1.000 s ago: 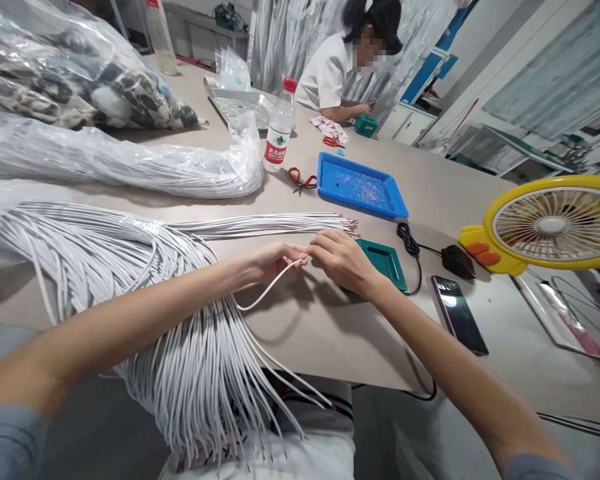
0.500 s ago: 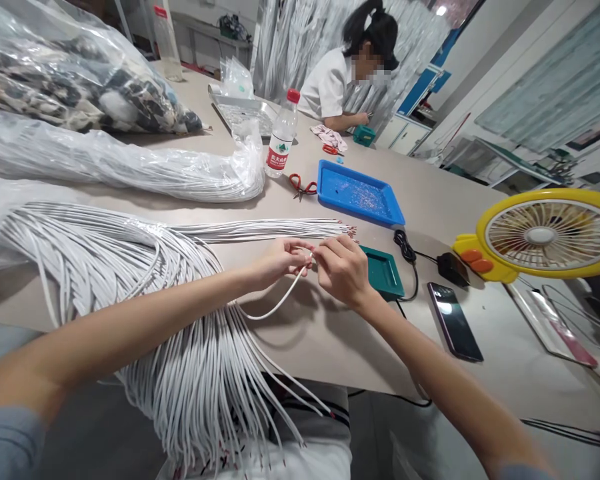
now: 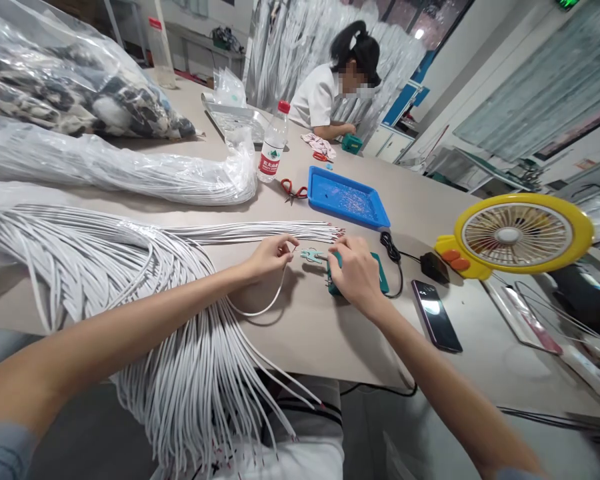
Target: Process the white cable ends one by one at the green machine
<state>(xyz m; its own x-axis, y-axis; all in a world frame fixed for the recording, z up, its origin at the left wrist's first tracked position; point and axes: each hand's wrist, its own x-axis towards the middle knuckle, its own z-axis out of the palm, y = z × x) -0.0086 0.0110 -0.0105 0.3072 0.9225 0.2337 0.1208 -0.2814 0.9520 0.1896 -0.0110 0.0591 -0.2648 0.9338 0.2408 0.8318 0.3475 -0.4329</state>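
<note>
My left hand (image 3: 273, 259) is closed, pinching a white cable (image 3: 270, 308) near its end between thumb and fingertips. The rest of that cable loops down to a large bundle of white cables (image 3: 180, 320) hanging over the table edge. My right hand (image 3: 354, 275) lies over a green box (image 3: 377, 265), its fingers curled around the near side and top. From the box's left side a small pale-green forked piece (image 3: 311, 255) sticks out, a short gap from the pinched cable end. Behind both hands lies a row of straight cables (image 3: 260, 231) with reddish tips.
A blue tray (image 3: 347, 199) with small scraps, red-handled snips (image 3: 294, 191) and a water bottle (image 3: 273, 143) stand behind. To the right are a black cord (image 3: 391, 247), a phone (image 3: 436, 315) and a yellow fan (image 3: 515, 235). A co-worker (image 3: 315, 100) sits across the table.
My hands have moved apart. The right hand has left the cable end and gone right onto the green box; the left still holds the cable. The view has turned slightly.
</note>
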